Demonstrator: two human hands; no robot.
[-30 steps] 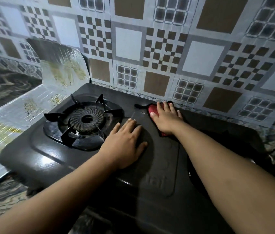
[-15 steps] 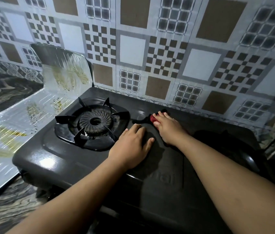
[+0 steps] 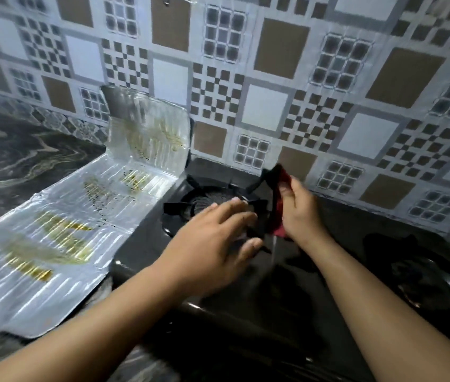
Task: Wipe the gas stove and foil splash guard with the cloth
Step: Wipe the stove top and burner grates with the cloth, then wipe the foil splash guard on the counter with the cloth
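The black gas stove (image 3: 273, 312) fills the lower middle, with its left burner (image 3: 207, 201) partly behind my hands. My right hand (image 3: 299, 213) grips a red and black cloth (image 3: 279, 199) lifted above the stove's middle, and the cloth hangs down from the fingers. Just left of the cloth, my left hand (image 3: 212, 244) hovers over the left burner, fingers straight and spread, blurred. The silver foil splash guard (image 3: 61, 232) lies flat on the counter left of the stove; its far panel (image 3: 149, 136) stands up against the wall. Yellow-brown streaks mark the foil.
A patterned tiled wall (image 3: 301, 78) rises directly behind the stove. Dark marbled counter (image 3: 11, 155) extends to the left beyond the foil. The stove's right burner (image 3: 416, 274) sits dark at the right edge.
My right hand has lifted the cloth off the stove top and now holds it hanging. My left hand rose from the stove surface toward the cloth. The view shifted right and down.
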